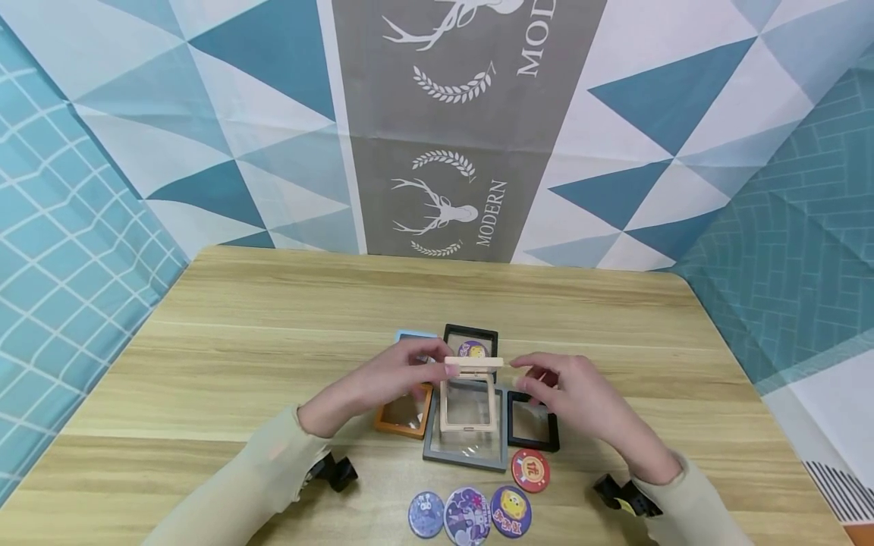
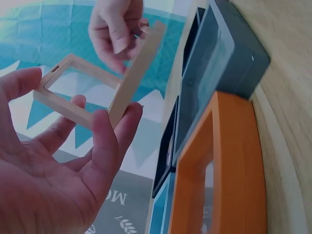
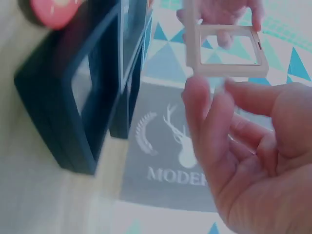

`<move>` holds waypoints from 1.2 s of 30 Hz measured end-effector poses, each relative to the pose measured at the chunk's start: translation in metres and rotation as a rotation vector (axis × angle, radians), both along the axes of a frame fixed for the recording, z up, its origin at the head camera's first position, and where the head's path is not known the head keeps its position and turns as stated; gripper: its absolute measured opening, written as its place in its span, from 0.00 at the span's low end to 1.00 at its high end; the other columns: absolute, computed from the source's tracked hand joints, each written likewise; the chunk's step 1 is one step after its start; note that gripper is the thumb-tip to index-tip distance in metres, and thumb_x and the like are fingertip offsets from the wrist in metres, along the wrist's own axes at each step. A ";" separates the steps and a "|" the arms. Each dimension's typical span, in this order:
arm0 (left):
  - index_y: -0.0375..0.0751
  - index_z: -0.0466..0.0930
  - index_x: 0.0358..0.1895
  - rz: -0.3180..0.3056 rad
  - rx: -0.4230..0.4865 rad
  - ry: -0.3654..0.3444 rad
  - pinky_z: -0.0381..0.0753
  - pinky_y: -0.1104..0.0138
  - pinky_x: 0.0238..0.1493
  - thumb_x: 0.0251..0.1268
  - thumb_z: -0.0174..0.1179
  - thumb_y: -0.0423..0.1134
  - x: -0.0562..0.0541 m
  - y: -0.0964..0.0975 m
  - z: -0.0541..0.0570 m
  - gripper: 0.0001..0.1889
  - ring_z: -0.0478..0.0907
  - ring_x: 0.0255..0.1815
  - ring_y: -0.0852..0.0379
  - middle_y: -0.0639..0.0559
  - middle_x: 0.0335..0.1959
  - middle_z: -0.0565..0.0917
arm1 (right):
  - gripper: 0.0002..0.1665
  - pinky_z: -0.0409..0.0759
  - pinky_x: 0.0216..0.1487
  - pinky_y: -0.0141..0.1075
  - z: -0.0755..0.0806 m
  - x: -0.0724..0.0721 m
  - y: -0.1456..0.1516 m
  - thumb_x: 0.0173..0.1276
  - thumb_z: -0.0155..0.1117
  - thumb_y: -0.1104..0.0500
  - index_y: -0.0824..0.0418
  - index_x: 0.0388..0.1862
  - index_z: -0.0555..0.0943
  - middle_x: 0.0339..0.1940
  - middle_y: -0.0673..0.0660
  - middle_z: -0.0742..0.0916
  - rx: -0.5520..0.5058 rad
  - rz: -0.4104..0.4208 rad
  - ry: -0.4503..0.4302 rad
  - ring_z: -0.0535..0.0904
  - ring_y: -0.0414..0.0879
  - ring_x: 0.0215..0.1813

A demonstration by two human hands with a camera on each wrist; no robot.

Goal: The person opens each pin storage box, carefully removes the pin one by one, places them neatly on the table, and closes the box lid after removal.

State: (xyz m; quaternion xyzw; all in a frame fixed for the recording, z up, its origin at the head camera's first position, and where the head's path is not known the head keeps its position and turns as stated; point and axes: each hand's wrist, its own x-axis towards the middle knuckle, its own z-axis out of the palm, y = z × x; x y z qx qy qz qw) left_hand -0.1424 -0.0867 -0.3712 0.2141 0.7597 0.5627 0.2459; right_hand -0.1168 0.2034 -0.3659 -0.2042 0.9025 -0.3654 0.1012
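My left hand (image 1: 403, 375) grips a small beige display frame (image 1: 468, 398) by its left side, thumb and fingers on its edges. The frame is unfolded at its hinge, its two halves at an angle, with clear film in the window. My right hand (image 1: 573, 390) hovers just right of the frame, fingers loosely bent, nothing between them. In the right wrist view its fingertips (image 3: 222, 97) are close to the frame's edge. Below the beige frame lies a larger grey frame (image 1: 464, 459), with a black frame (image 1: 535, 444) at its right and an orange frame (image 1: 399, 431) at its left.
Behind are another black frame (image 1: 471, 330) with a round badge (image 1: 473, 349) in it and a light blue frame (image 1: 416, 332). Toward me lie a red badge (image 1: 530, 470), a blue badge (image 1: 426, 515) and two purple badges (image 1: 467, 517) on the wooden table (image 1: 273, 318).
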 end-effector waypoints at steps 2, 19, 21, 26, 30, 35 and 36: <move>0.41 0.80 0.53 -0.015 0.023 -0.020 0.83 0.47 0.40 0.71 0.58 0.50 0.000 0.000 -0.001 0.17 0.78 0.43 0.38 0.46 0.49 0.78 | 0.20 0.83 0.28 0.39 -0.003 0.000 -0.002 0.77 0.57 0.59 0.63 0.64 0.77 0.36 0.56 0.87 -0.093 0.016 -0.091 0.85 0.50 0.31; 0.39 0.82 0.45 -0.036 0.040 0.112 0.78 0.51 0.58 0.55 0.73 0.40 0.004 0.003 -0.003 0.16 0.77 0.57 0.47 0.48 0.62 0.75 | 0.33 0.86 0.39 0.43 -0.010 0.002 -0.017 0.83 0.45 0.49 0.69 0.76 0.58 0.45 0.65 0.83 -0.442 0.024 -0.436 0.83 0.55 0.42; 0.39 0.83 0.45 -0.037 0.024 0.131 0.80 0.54 0.54 0.53 0.74 0.40 0.004 0.004 -0.004 0.17 0.77 0.56 0.48 0.48 0.62 0.74 | 0.33 0.86 0.39 0.41 -0.011 0.002 -0.017 0.82 0.48 0.51 0.68 0.76 0.59 0.44 0.65 0.83 -0.450 0.026 -0.446 0.84 0.55 0.41; 0.40 0.84 0.43 -0.051 0.026 0.164 0.84 0.62 0.45 0.50 0.75 0.36 0.005 0.005 -0.003 0.16 0.79 0.52 0.47 0.48 0.63 0.73 | 0.33 0.85 0.40 0.38 -0.012 0.002 -0.018 0.79 0.54 0.53 0.67 0.75 0.59 0.41 0.64 0.84 -0.479 0.020 -0.462 0.86 0.55 0.40; 0.41 0.84 0.43 -0.052 0.017 0.180 0.85 0.63 0.41 0.49 0.76 0.35 0.005 0.006 -0.003 0.16 0.80 0.46 0.43 0.46 0.64 0.71 | 0.33 0.85 0.41 0.38 -0.012 0.003 -0.019 0.79 0.55 0.55 0.66 0.75 0.60 0.43 0.64 0.85 -0.479 0.018 -0.443 0.86 0.55 0.41; 0.39 0.84 0.44 -0.049 -0.033 0.221 0.84 0.59 0.42 0.47 0.77 0.35 0.005 0.006 -0.003 0.18 0.79 0.47 0.51 0.48 0.64 0.72 | 0.32 0.85 0.41 0.38 -0.014 0.003 -0.020 0.79 0.54 0.58 0.68 0.75 0.59 0.43 0.64 0.84 -0.484 0.023 -0.420 0.86 0.55 0.40; 0.39 0.84 0.44 -0.050 -0.041 0.226 0.83 0.57 0.42 0.47 0.77 0.35 0.005 0.006 -0.002 0.19 0.78 0.47 0.53 0.49 0.63 0.72 | 0.32 0.85 0.41 0.37 -0.014 0.003 -0.020 0.79 0.54 0.58 0.68 0.75 0.59 0.43 0.64 0.84 -0.486 0.025 -0.418 0.86 0.54 0.40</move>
